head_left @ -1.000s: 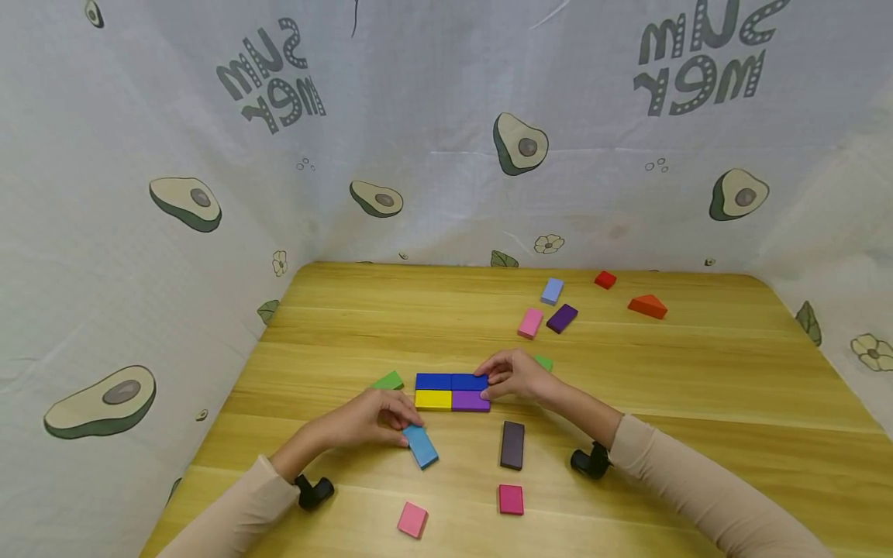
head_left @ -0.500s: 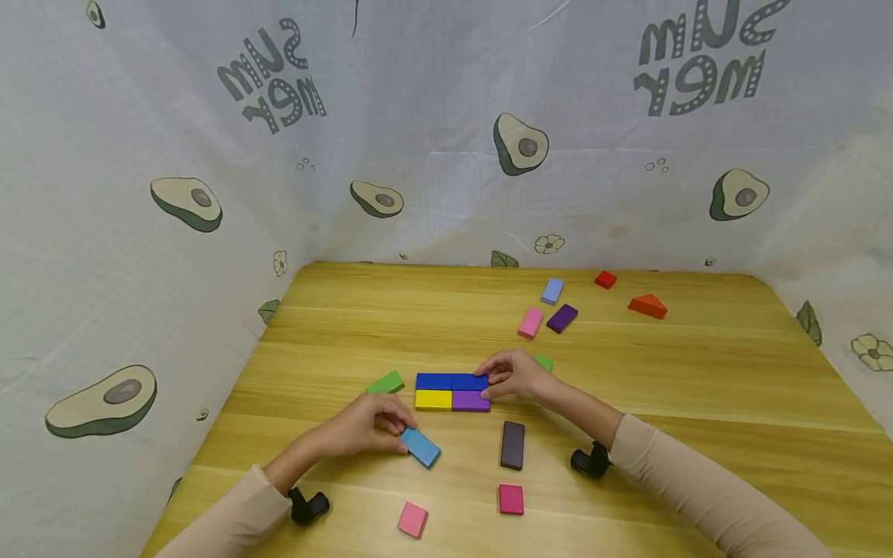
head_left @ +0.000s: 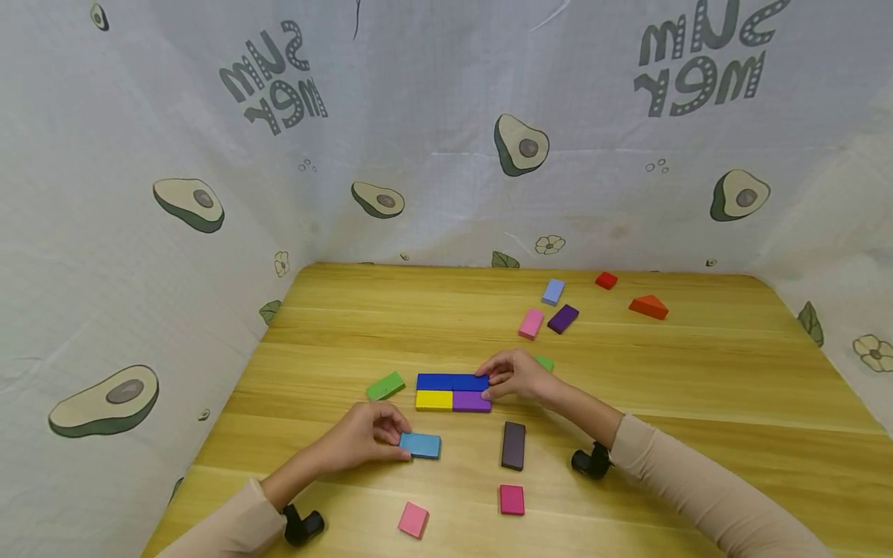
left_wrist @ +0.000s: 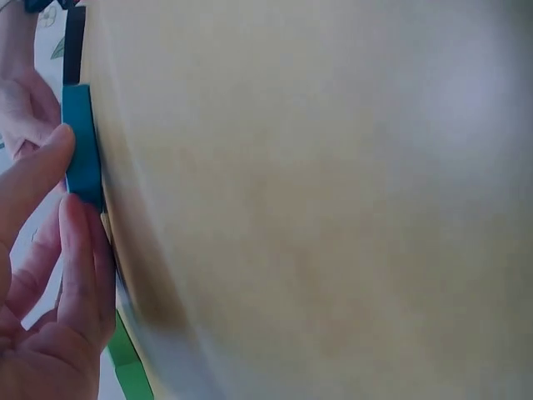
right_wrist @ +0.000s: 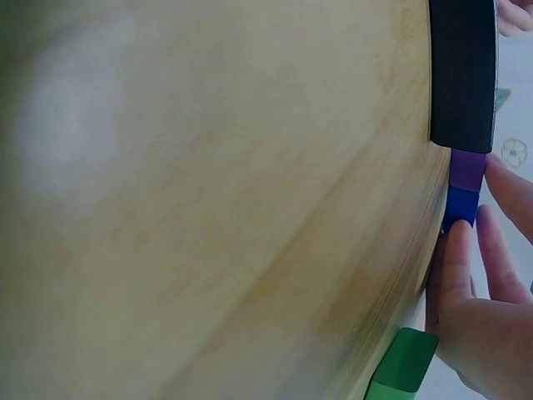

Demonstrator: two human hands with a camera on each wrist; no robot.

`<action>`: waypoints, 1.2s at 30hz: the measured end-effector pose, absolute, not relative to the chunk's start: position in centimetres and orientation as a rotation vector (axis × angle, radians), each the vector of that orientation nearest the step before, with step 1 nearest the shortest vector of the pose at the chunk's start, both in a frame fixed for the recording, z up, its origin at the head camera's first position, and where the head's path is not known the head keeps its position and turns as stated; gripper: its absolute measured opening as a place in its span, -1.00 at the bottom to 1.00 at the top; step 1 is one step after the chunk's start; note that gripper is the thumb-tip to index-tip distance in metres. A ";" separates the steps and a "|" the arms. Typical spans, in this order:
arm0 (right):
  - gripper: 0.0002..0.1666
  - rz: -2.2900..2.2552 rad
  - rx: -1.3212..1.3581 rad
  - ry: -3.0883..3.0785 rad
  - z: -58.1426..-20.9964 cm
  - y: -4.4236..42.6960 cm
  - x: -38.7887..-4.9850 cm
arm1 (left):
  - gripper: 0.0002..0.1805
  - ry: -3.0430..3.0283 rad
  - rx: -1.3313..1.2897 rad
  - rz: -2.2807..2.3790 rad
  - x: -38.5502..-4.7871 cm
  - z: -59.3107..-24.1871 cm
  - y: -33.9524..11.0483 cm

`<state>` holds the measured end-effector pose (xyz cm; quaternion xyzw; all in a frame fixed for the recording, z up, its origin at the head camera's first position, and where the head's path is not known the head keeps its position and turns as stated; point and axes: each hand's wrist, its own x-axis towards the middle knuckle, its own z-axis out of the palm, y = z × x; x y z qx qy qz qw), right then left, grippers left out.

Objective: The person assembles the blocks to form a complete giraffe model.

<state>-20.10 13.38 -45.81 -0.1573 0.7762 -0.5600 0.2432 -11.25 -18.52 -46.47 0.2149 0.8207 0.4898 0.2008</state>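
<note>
My left hand (head_left: 366, 435) pinches a light blue rectangular block (head_left: 420, 446) by its left end, thumb on the near side and fingers on the far side. This block now lies lengthwise left to right. Just beyond it, a yellow block (head_left: 434, 400) and a purple block (head_left: 469, 401) sit side by side against two dark blue blocks (head_left: 435, 381), forming a flat rectangle. At the rectangle's right end, my right hand (head_left: 512, 376) holds the purple and right dark blue blocks between thumb and fingers; the right wrist view shows the thumb at the purple block (right_wrist: 467, 170).
Nearer me lie a dark brown block (head_left: 512, 446), a magenta square (head_left: 512, 500) and a pink square (head_left: 413, 519). A green block (head_left: 385, 385) is left of the rectangle; another (head_left: 545, 363) is partly behind my right wrist. Several blocks, including a red-orange triangle (head_left: 649, 307), lie farther back.
My left hand has turned the light blue block from slanting to level and shifted slightly left and nearer me, uncovering more of the left green block. My right hand stays put.
</note>
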 end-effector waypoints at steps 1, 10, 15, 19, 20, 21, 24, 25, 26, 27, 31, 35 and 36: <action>-0.60 -1.528 -0.430 2.122 -45.8 13.4 -20.1 | -0.71 2.302 0.589 1.365 -11.1 -46.5 -18.5; -0.60 -1.487 -0.459 2.165 -45.6 13.4 -20.1 | -0.68 2.383 0.588 1.315 -10.7 -46.4 -18.2; -0.60 -1.483 -0.451 2.163 -45.5 13.4 -20.0 | -0.67 2.405 0.578 1.294 -10.6 -46.4 -18.2; -0.60 -1.487 -0.436 2.158 -45.5 13.4 -20.0 | -0.66 2.417 0.602 1.282 -10.6 -46.4 -18.1; -0.60 -1.488 -0.436 2.158 -45.6 13.3 -20.0 | -0.66 2.416 0.611 1.280 -10.7 -46.4 -18.1; -0.60 -1.487 -0.435 2.158 -45.6 13.3 -20.0 | -0.66 2.411 0.621 1.278 -10.7 -46.5 -18.2; -0.60 -1.492 -0.437 2.156 -45.5 13.3 -20.0 | -0.64 2.366 0.650 1.279 -11.0 -46.4 -18.3; -0.60 -1.492 -0.436 2.157 -45.5 13.3 -20.0 | -0.62 2.347 0.663 1.276 -11.2 -46.4 -18.4; -0.60 -1.492 -0.435 2.158 -45.5 13.3 -20.0 | -0.60 2.325 0.675 1.275 -11.3 -46.4 -18.5; -0.60 -1.492 -0.436 2.159 -45.5 13.3 -20.0 | -0.56 2.303 0.694 1.272 -11.5 -46.4 -18.5; -0.60 -1.492 -0.448 2.161 -45.4 13.4 -19.9 | -0.42 2.220 0.789 1.246 -12.0 -46.3 -18.8; -0.60 -1.490 -0.465 2.161 -45.5 13.4 -19.9 | -0.38 2.168 0.887 1.195 -12.4 -46.2 -19.0; -0.60 -1.490 -0.467 2.162 -45.5 13.4 -20.0 | -0.38 2.161 0.906 1.179 -12.5 -46.1 -19.0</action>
